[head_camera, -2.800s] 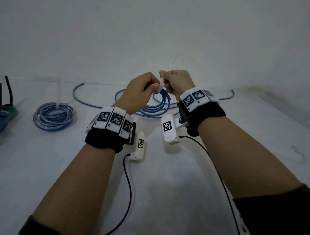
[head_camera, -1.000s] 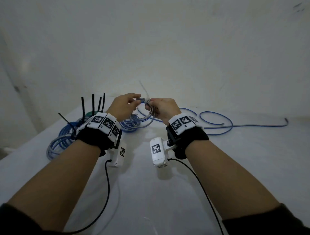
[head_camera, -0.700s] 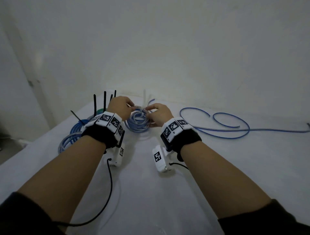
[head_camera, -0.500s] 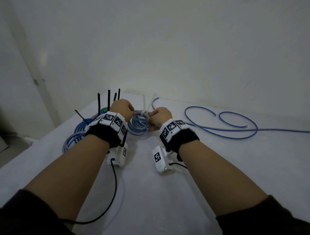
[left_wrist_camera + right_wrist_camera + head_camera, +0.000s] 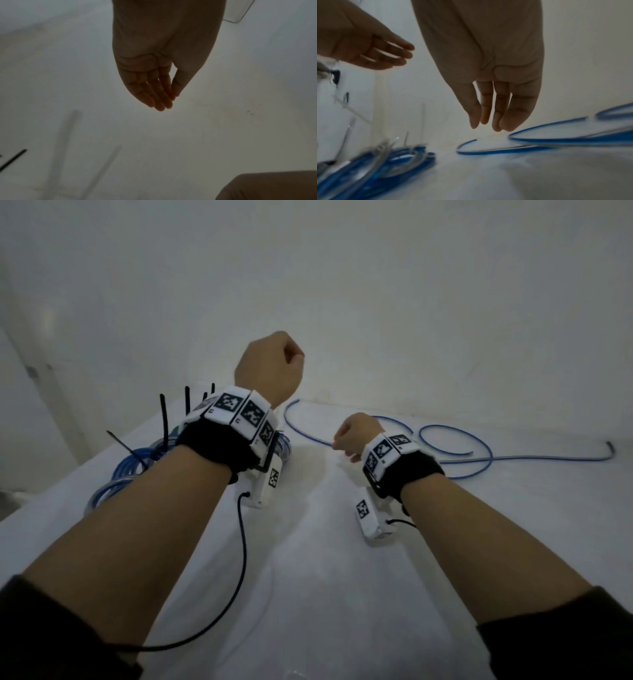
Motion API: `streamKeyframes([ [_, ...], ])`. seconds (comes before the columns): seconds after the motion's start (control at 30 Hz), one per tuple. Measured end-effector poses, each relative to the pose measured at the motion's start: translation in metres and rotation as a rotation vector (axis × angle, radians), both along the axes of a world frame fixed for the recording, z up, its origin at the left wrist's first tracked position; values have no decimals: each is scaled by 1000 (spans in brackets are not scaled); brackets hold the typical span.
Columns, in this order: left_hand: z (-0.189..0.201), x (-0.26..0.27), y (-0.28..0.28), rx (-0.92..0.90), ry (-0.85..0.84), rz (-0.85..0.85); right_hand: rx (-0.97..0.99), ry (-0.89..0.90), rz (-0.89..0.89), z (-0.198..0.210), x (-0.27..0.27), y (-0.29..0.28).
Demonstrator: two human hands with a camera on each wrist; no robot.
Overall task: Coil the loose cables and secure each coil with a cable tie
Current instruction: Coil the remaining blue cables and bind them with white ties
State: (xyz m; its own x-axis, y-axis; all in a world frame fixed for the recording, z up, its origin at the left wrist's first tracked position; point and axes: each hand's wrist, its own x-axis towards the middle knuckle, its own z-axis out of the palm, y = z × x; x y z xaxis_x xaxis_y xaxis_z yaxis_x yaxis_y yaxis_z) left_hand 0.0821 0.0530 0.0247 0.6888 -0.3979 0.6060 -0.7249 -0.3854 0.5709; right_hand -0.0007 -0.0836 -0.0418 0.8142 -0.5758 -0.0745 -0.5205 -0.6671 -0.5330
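A white worktop (image 5: 335,594) is seen against a white wall (image 5: 376,285). Blue coils (image 5: 126,470) lie at the far left, black ties (image 5: 163,419) standing up from them; much of this pile is hidden behind the left forearm and wrist band. A loose blue cable (image 5: 455,446) is spread in open loops at the far right, its end reaching towards the right edge. In the right wrist view the coils (image 5: 373,167) are blurred, and pale ties among them can hardly be made out.

The left hand (image 5: 270,368) is raised above the worktop, before the wall; its fingers (image 5: 159,97) are held straight and close together, nothing being held. The right hand (image 5: 354,433) is lower, just above the worktop near the loose cable (image 5: 556,136); its fingers (image 5: 498,113) hang relaxed and nearly straight, empty, just short of the cable's nearest loop.
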Motion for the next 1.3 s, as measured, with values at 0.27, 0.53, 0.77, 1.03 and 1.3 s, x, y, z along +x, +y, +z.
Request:
streamKeyframes([
  [0.27,-19,-39,-73,350,18,-266,-228,336,28,-8,-73,-65],
  [0.53,-50,-53,-111,659,57,-452,-135,79,36,14,-109,-92],
  [0.77,-55,-59,-120,542,18,-439,-153,-298,-93,26,-145,-113],
  [1.03,-24,-95,-128,223,-67,-551,-614,-481,-2,29,-158,-99],
  [1.3,-25,-100,-111,199,82,-621,-531,-809,-229,41,-158,-99],
])
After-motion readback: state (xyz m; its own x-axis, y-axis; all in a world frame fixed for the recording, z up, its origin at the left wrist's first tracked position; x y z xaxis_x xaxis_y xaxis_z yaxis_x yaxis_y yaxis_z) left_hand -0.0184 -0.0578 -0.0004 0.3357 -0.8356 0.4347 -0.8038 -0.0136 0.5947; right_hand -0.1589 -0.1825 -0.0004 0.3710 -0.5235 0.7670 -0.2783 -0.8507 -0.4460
